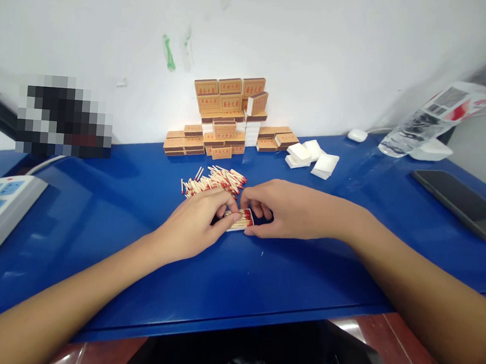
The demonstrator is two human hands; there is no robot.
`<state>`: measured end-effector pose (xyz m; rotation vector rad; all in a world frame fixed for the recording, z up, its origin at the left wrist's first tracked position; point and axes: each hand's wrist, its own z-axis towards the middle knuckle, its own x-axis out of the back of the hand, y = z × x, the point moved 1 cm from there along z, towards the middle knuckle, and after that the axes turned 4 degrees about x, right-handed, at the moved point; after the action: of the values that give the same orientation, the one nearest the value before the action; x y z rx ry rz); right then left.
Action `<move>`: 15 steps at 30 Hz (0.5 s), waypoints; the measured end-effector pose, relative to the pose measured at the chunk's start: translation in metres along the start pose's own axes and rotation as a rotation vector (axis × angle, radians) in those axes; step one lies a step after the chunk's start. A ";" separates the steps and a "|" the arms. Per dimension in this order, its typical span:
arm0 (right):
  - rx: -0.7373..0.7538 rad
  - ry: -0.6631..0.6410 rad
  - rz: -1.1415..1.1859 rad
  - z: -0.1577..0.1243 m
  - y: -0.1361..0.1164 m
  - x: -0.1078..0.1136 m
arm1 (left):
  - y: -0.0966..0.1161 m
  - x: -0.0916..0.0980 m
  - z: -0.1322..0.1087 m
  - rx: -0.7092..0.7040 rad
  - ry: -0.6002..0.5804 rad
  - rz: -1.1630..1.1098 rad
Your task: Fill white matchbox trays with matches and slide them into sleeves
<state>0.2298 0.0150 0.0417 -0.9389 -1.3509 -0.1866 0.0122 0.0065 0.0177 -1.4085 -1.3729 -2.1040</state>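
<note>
A small white matchbox tray lies on the blue table, filled with matches whose red heads point right. My left hand is closed at its left end, thumb and forefinger over the match sticks. At the other end, my right hand is closed around the tray, with the thumb on the near corner and curled fingers at the far side. Just behind both hands is a loose pile of matches. The fingertips of my left hand partly hide the tray.
Stacked matchboxes stand against the wall. Several white trays lie to their right. Farther right are a white earphone case, a clear bottle and a phone. A white device with blue buttons sits at left.
</note>
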 end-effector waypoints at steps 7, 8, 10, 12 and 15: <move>0.012 0.006 0.004 -0.001 0.003 -0.001 | -0.001 0.000 -0.001 0.024 0.007 -0.015; 0.009 0.004 -0.001 -0.001 0.003 -0.001 | -0.001 0.000 -0.001 0.024 0.010 -0.030; 0.006 -0.001 -0.009 -0.001 0.002 0.000 | -0.001 0.002 0.000 0.015 0.037 -0.051; 0.003 -0.001 -0.005 -0.001 0.001 0.000 | -0.003 0.006 0.001 0.005 0.105 -0.033; -0.003 0.003 -0.001 -0.002 0.001 0.001 | -0.010 0.013 0.005 0.006 0.230 0.090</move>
<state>0.2317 0.0148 0.0420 -0.9401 -1.3484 -0.1908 0.0026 0.0192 0.0230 -1.1599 -1.2033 -2.1239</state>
